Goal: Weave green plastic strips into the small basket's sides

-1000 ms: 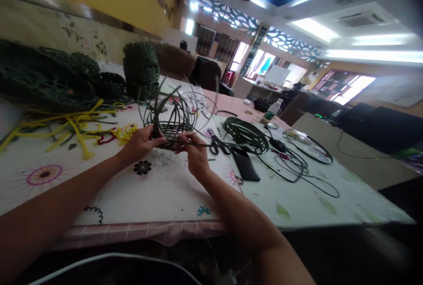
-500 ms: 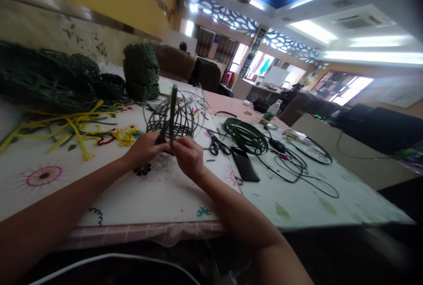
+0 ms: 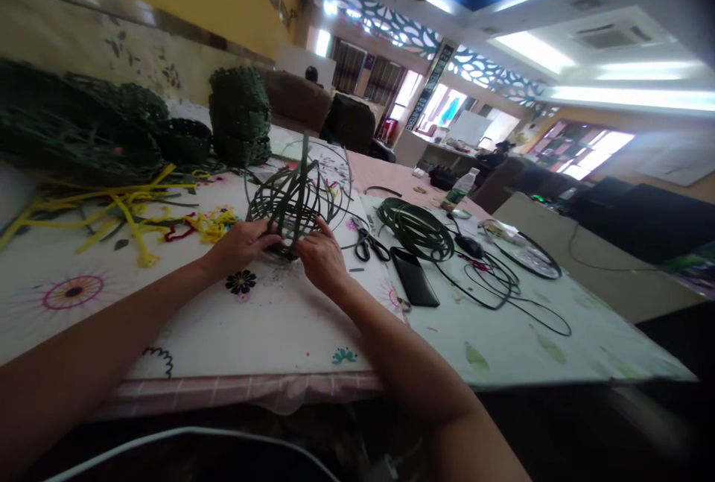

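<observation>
A partly woven basket [image 3: 272, 203] of dark green flat strips sits on the white flowered tablecloth, its loose strip ends curving up and outward. My left hand [image 3: 246, 245] is closed on its near left side, thumb and fingers pressed together on the weave. On the near right side my right hand [image 3: 324, 258] pinches the basket's edge, with the index finger raised along the strips. One wide green strip [image 3: 302, 180] stands upright between the hands. My fingers partly hide the near edge of the basket.
Black scissors [image 3: 369, 243], a coil of green strip [image 3: 416, 230] and a dark phone [image 3: 414, 277] lie at right. A plastic bottle [image 3: 461, 188] stands behind. Yellow strips [image 3: 134, 225] lie left, before finished dark green baskets [image 3: 240, 117].
My hands have parted slightly. The right index finger has lifted from its curl. The upright strip has shifted right and leans less toward me, leaving more of the basket's near side visible.
</observation>
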Demonstrator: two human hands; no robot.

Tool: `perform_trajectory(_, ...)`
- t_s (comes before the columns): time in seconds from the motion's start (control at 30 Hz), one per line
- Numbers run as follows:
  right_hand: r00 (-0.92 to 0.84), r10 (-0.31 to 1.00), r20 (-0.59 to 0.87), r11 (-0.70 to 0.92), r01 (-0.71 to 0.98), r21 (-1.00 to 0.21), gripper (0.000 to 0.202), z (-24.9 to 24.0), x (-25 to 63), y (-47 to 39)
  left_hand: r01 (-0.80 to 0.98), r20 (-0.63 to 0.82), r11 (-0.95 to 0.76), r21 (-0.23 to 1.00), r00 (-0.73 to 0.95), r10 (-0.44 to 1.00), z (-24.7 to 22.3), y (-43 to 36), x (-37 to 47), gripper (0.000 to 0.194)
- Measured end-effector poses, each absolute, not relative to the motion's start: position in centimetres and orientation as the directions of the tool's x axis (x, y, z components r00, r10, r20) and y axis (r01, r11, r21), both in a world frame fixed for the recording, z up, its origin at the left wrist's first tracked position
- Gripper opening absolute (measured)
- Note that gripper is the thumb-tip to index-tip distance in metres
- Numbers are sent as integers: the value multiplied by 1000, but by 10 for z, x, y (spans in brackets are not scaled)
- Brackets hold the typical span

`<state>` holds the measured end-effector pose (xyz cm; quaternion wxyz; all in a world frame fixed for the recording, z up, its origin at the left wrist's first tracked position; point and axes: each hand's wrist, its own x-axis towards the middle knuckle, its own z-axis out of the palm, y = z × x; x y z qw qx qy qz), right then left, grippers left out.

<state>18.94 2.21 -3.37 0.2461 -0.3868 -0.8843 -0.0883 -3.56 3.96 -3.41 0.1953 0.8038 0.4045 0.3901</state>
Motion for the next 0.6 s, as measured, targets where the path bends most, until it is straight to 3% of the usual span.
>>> perform_trajectory(0.27, -603, 614, 509, 718, 695, -42, 33, -34, 193, 30, 612, 591, -670, 420, 376, 714, -37, 40, -37, 37)
perform_trajectory(0.43, -606, 611, 510, 728, 682, -62, 33, -35, 194, 31, 755, 615, -587, 292, 321, 720, -46, 44, -39, 32)
perform_trajectory(0.6, -594, 618, 515, 716, 696, -56, 30, -36, 194, 31, 771, 658, -569, 286, 273, 702, -54, 43, -36, 30)
